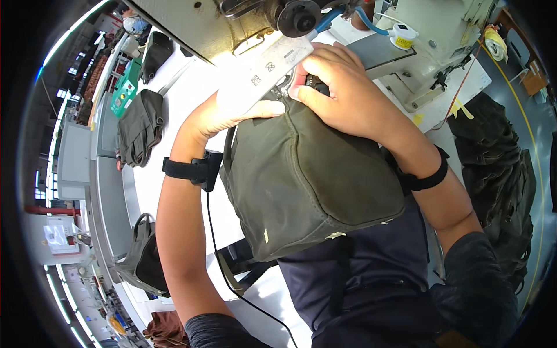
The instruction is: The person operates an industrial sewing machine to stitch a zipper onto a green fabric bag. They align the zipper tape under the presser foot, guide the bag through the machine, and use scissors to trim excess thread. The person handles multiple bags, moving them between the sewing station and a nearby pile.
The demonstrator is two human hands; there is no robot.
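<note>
I see two bare hands at one olive-green fabric bag (348,168), which is directly below the grip, near the person's body. The right hand (348,95) is clamped on the bag's upper edge, its thumb and forefinger nearly together. The left hand (220,113) puts its thumb on the bag; its fingers are hidden, so I cannot tell how closed they are. Left of the grip lie three more dark bags (141,127); just above is one sewing machine (197,23).

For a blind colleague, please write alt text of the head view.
A person's right hand grips an olive bag at a sewing machine; the left hand, partly behind a white panel, rests its thumb on it. Other dark bags lie to the left.
</note>
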